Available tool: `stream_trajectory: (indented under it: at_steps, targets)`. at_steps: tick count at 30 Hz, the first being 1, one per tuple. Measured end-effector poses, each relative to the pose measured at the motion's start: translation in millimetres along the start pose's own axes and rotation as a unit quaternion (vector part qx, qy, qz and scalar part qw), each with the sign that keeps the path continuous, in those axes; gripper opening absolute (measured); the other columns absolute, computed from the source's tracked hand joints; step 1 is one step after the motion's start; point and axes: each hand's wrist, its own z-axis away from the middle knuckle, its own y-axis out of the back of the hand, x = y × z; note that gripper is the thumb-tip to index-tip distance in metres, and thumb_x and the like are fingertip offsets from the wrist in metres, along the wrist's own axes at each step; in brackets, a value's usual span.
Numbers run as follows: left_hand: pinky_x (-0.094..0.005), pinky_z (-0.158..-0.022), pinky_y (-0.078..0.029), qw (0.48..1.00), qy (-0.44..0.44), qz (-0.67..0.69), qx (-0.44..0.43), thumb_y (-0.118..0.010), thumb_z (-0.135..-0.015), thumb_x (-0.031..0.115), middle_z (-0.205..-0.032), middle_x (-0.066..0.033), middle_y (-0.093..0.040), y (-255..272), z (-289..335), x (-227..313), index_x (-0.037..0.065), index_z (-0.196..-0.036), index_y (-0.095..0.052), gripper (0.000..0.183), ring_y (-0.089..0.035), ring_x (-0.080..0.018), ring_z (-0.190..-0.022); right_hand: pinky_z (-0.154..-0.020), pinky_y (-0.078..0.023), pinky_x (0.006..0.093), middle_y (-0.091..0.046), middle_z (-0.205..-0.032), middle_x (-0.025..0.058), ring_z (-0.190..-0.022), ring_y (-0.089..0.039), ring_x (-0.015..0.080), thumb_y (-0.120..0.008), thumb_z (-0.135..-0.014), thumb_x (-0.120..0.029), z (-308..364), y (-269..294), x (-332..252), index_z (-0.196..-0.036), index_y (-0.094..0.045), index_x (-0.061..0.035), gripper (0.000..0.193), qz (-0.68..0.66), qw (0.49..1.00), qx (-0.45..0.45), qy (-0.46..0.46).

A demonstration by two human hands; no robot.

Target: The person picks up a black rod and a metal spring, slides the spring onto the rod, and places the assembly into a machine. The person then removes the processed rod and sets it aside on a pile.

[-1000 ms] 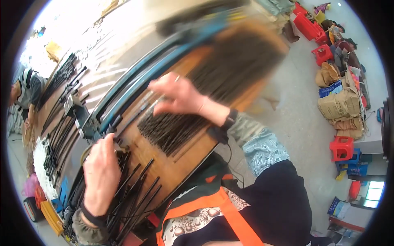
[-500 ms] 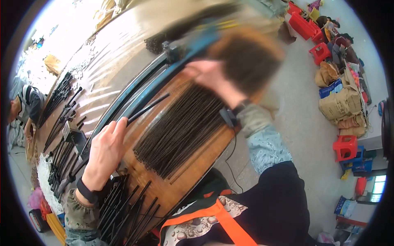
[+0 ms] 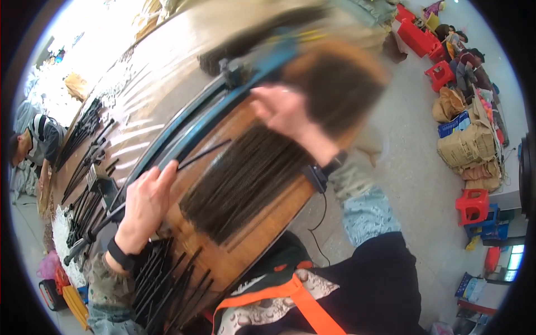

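Observation:
My left hand (image 3: 148, 198) is closed around a thin black rod (image 3: 206, 153). One end of the rod points up and to the right over a bundle of long dark coil springs (image 3: 245, 181) lying side by side on the wooden table. My right hand (image 3: 282, 109) is above the far end of the springs, beside the long blue metal rail (image 3: 209, 114). Motion smears its fingers, so any grip is unclear. A clamp-like metal block (image 3: 231, 72) sits on the rail. Beyond my right hand lies a second dark bundle (image 3: 346, 86), blurred.
Several black rods (image 3: 167, 285) lie near my left forearm, with more black rods (image 3: 81, 137) at the left. A person (image 3: 44, 137) is at the far left. A black cable (image 3: 321, 218) hangs from my right wrist. Red stools (image 3: 472, 206) and sacks (image 3: 463, 148) stand along the right.
My right hand has shifted slightly down and left near the rail, its fingers posed differently. My left hand keeps hold of the rod in nearly the same place. The picture is blurrier.

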Motion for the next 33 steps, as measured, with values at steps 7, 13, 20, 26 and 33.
stream_trajectory:
  at_steps: [7, 13, 20, 26, 33]
  targets:
    - [-0.0402, -0.058, -0.049, 0.996, 0.048, -0.072, 0.034, -0.064, -0.086, 0.011, -0.073, -0.0083, -0.053, 15.1, 23.1, -12.0, 0.013, -0.115, -0.061, 0.029, -0.06, -0.0282, -0.069, -0.065, -0.053, 0.0384, -0.065, -0.076, 0.0091, -0.074, -0.066, 0.0273, -0.078, -0.076, -0.026, 16.4, -24.7, -49.8, -0.118, -0.062, -0.0153, 0.046, -0.039, 0.968, -0.221, -0.117]
    - [-0.0368, -0.059, -0.049, 0.989, 0.082, -0.112, 0.043, -0.06, -0.083, 0.007, -0.073, -0.0065, -0.053, 34.3, 82.3, -31.0, 0.017, -0.115, -0.063, 0.034, -0.059, -0.0248, -0.07, -0.076, -0.047, 0.0352, -0.06, -0.072, 0.0059, -0.074, -0.057, 0.0227, -0.069, -0.087, -0.022, -11.6, -4.0, -129.3, -0.105, -0.067, -0.0079, 0.023, -0.348, 0.889, -0.241, -0.172]
    - [-0.0362, -0.056, -0.047, 0.987, 0.088, -0.119, 0.066, -0.063, -0.078, 0.006, -0.069, -0.0049, -0.049, 39.1, 123.6, -26.3, 0.019, -0.117, -0.065, 0.041, -0.056, -0.0231, -0.064, -0.065, -0.046, 0.0283, -0.055, -0.07, -0.0002, -0.07, -0.054, 0.0146, -0.058, -0.097, -0.022, -3.7, -29.6, -165.2, -0.094, -0.067, -0.0024, 0.022, -0.391, 0.891, -0.205, -0.103]
    - [-0.0361, -0.056, -0.047, 0.984, 0.102, -0.124, 0.072, -0.062, -0.077, 0.005, -0.069, -0.005, -0.049, 47.0, 143.2, -22.6, 0.019, -0.116, -0.066, 0.041, -0.056, -0.0235, -0.063, -0.063, -0.043, 0.0266, -0.054, -0.072, -0.0006, -0.07, -0.052, 0.0134, -0.061, -0.095, -0.014, -20.9, -15.5, -200.4, -0.089, -0.065, -0.0033, 0.014, -0.465, 0.645, -0.402, -0.453]
    - [-0.0413, -0.056, -0.05, 0.979, 0.157, 0.128, 0.011, -0.061, -0.091, 0.015, -0.074, -0.0135, -0.061, 43.7, 167.8, -21.8, 0.012, -0.117, -0.062, 0.027, -0.063, -0.0316, -0.064, -0.062, -0.045, 0.03, -0.058, -0.076, 0.0065, -0.07, -0.055, 0.0163, -0.065, -0.093, -0.015, -4.1, -41.0, -227.5, -0.089, -0.065, -0.0041, 0.012, -0.352, 0.93, -0.107, -0.017]
